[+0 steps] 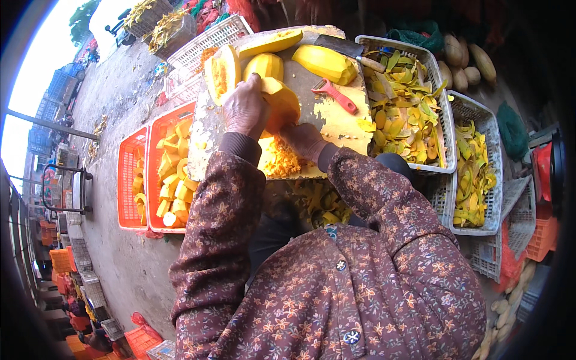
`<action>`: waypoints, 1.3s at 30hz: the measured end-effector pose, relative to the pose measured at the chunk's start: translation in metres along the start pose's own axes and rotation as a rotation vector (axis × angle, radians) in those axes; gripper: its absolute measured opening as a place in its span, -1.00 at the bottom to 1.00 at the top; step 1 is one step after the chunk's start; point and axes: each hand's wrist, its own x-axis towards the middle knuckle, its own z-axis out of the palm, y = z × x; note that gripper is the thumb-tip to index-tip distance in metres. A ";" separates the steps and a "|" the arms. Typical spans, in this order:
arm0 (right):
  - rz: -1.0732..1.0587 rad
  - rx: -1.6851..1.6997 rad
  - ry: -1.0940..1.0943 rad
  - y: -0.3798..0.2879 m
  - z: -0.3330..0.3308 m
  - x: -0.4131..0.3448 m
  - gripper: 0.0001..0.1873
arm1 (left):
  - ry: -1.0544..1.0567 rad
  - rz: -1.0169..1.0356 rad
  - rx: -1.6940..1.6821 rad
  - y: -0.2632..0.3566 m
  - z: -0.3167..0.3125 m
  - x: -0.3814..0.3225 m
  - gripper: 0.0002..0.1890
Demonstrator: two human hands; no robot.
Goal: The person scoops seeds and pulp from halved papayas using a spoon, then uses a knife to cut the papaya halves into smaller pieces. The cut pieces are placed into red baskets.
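My left hand [246, 108] grips a peeled pumpkin piece [281, 105] by its upper left side, above the worn board [292, 58]. My right hand [302, 140] is at the lower edge of that piece, its fingers partly hidden; whether it holds a tool cannot be seen. Scooped seeds and pulp [281, 157] lie in a heap beside my right hand. Further back lie a halved pumpkin with its cavity showing [222, 74], other peeled pieces [264, 66] and a whole-looking peeled pumpkin [324, 64]. A red-handled peeler [337, 96] and a cleaver [351, 50] rest on the right.
Orange crates [155, 225] with cut pumpkin chunks [175, 180] stand at the left. White crates [450, 135] with peelings [405, 121] stand at the right. Unpeeled pumpkins [459, 58] lie at the back right. More peelings [324, 202] lie below the board's near edge.
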 end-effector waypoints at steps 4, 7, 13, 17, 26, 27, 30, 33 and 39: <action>-0.117 -0.053 0.104 0.006 0.000 -0.011 -0.82 | -0.025 -0.016 0.018 -0.002 0.000 0.002 -0.82; -0.059 -0.102 0.037 0.010 0.003 -0.010 -0.82 | -0.016 -0.020 0.026 0.000 0.001 0.005 -0.82; 0.000 0.217 0.353 0.021 0.002 -0.010 -0.83 | -0.039 -0.053 0.020 0.002 0.001 0.007 -0.81; 0.179 0.434 0.312 0.018 0.004 0.002 -0.78 | -0.043 -0.055 0.020 0.003 0.001 0.008 -0.78; 0.183 0.314 0.258 -0.003 0.037 0.028 -0.74 | -0.039 -0.053 0.012 0.002 0.005 0.012 -0.79; 0.170 0.304 0.278 -0.005 0.037 0.025 -0.73 | -0.045 -0.057 0.010 0.002 0.006 0.012 -0.80; 0.322 0.721 0.192 -0.008 0.028 0.010 -0.72 | -0.038 -0.056 -0.002 0.003 0.005 0.012 -0.80; 0.412 0.978 0.107 -0.005 0.014 -0.002 -0.69 | -0.052 -0.068 0.007 0.003 0.003 0.012 -0.78; 0.336 0.962 0.172 -0.001 0.000 -0.004 -0.67 | -0.049 -0.098 0.031 -0.004 -0.003 0.009 -0.76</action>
